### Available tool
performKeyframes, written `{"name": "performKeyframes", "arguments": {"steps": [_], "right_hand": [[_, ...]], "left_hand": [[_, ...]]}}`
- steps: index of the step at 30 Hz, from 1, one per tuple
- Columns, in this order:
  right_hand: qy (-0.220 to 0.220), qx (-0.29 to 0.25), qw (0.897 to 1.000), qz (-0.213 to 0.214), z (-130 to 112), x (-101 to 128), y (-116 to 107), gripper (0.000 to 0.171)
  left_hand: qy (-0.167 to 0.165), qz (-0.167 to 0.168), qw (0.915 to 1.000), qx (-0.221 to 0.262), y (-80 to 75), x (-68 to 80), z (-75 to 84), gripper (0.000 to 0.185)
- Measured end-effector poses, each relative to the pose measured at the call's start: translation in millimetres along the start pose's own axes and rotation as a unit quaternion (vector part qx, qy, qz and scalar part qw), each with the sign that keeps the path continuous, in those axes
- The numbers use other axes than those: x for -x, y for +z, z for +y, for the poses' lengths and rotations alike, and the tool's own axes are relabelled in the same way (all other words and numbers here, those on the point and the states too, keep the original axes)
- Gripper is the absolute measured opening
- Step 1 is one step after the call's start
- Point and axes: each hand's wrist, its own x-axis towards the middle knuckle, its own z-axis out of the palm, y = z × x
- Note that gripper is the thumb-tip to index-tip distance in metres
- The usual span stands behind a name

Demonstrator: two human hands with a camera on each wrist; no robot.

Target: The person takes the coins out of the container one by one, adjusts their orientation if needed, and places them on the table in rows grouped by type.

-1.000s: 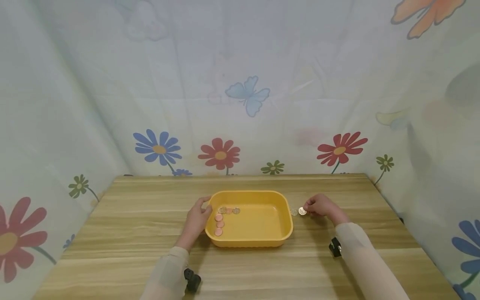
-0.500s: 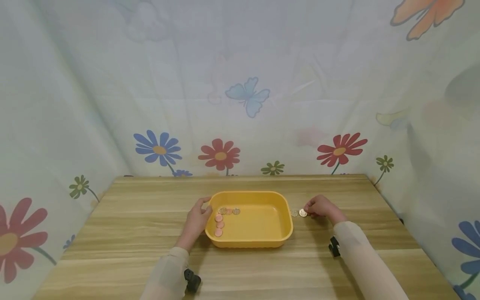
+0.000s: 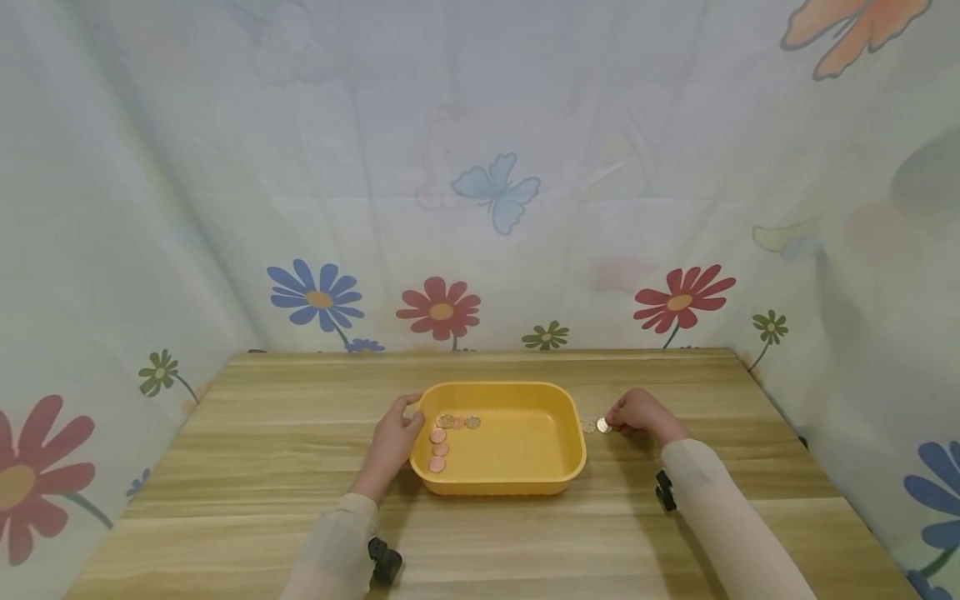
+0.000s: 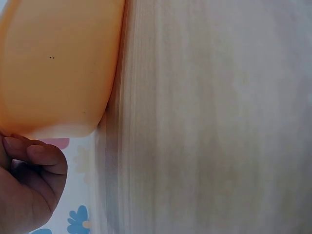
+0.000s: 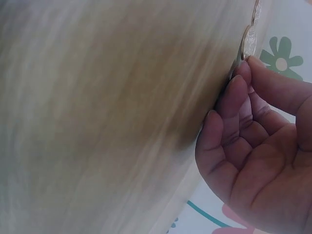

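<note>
A person sits at a wooden table [image 3: 300,467] with pale, light-brown grain running from side to side. The table stands in a corner closed by a light cloth backdrop [image 3: 480,167] printed with red and blue flowers and a blue butterfly; the cloth hangs behind the table and on both sides of it.

In the middle of the table is a yellow tray [image 3: 525,479], rectangular with round corners. Inside it, at the left end, lie several coins [image 3: 438,446]: some copper-coloured ones in a short column and some silvery ones in a row near the far wall.

The left hand [image 3: 392,446] rests against the left end of the tray. Its fingers are curled around the corner of the tray, with the thumb near the far rim, so it holds the tray steady. The left wrist view shows the bent fingers [image 4: 46,156] touching the orange-yellow wall.

The right hand [image 3: 637,414] lies on the table to the right of the tray. Its fingers are bent down to the wood, and the fingertips [image 5: 241,78] touch the silver coin [image 3: 603,425] that lies flat there. I cannot tell if the coin is already pinched or only touched. A second coin [image 3: 588,427] lies just beside it, between it and the tray.

Both arms wear pale sleeves [image 3: 712,517], each with a small black device at the wrist.
</note>
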Motion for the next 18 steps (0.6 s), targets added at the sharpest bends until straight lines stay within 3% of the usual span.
{"name": "performKeyframes", "arguments": {"steps": [11,18], "right_hand": [[-0.004,0.027,1.0,0.012,-1.1,-0.6,1.1,0.017],[-0.021,0.04,0.999,0.01,4.4,-7.5,0.8,0.031]], "left_hand": [[-0.004,-0.003,1.0,0.006,0.0,0.4,0.3,0.045],[-0.005,-0.008,0.9999,0.005,-1.0,1.5,1.1,0.045]]}}
